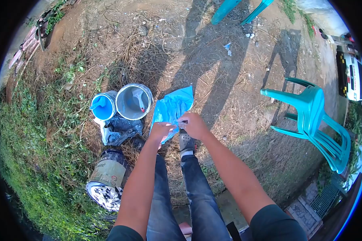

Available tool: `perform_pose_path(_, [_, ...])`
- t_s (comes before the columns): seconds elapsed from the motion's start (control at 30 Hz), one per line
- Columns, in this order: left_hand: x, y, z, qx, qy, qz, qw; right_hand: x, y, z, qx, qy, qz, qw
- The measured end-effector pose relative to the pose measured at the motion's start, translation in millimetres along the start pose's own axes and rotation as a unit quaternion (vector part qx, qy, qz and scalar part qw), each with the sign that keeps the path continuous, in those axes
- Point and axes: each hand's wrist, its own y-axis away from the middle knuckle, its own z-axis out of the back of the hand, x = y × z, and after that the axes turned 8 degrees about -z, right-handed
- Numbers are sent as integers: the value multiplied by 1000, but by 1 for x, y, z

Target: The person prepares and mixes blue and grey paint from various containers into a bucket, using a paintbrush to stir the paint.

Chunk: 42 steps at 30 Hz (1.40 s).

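A light blue plastic bag point(172, 105) hangs spread out in front of my feet, its far end away from me. My left hand point(161, 130) pinches its near edge on the left. A short way to the right, my right hand point(194, 125) has its fingers closed on the same edge. Just left of the bag, a grey-white bucket point(123, 113) holds a paintbrush point(139, 99) leaning on its inner wall. Beside it stands a smaller bucket of blue paint point(104, 111), with a blue-coated tool sticking out.
A crumpled dark plastic bag point(124, 127) lies below the buckets. A large paint bucket point(107, 172) lies tipped in the grass on the left. Stacked turquoise plastic chairs point(311, 108) are on the right, and more turquoise legs point(225, 10) show at the top.
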Motion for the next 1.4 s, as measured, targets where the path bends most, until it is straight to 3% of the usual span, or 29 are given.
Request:
perform_pose_path(0.13, [3,11,1,-28,1,-17,999,3,9,-8,-7,-21,-48,999])
perform_pose_path(0.23, [13,14,-4,-67,-60,-45,995,-6,9,-18,-46,-133,-109,984])
perform_pose_path(0.3, [18,19,-10,-81,-61,-78,992,-14,8,-23,-45,-164,-279,945])
perform_pose_path(0.33, [19,23,-14,-96,-64,-111,987,-18,8,-26,-44,-163,-280,945])
perform_pose_path(0.4, [20,27,-19,-104,-101,-127,981,-24,9,-31,40,-293,-365,883])
perform_pose_path(0.53, [25,33,-25,-102,-171,-169,965,-23,7,-44,-1,-379,-367,850])
perform_pose_path(0.6, [27,34,-30,-107,-177,-166,964,-20,4,-45,-16,-331,-359,872])
perform_pose_path(0.9, [28,36,-38,-127,-142,-146,971,-8,-16,-47,-80,-216,-413,881])
perform_pose_path(1.0, [23,45,-39,-119,-139,-136,974,-18,-26,-48,-110,-232,-432,865])
perform_pose_path(1.13, [19,52,-40,-126,-120,-123,977,-25,-34,-45,-91,-212,-428,874])
perform_pose_path(1.23, [23,47,-40,-133,-74,-104,983,-31,-29,-46,-96,-246,-364,893])
perform_pose_path(1.33, [22,46,-38,-127,44,-64,989,-40,-19,-45,-89,-345,-351,866])
perform_pose_path(1.4, [29,41,-37,-126,53,-66,988,-45,-11,-43,-12,-406,-392,825])
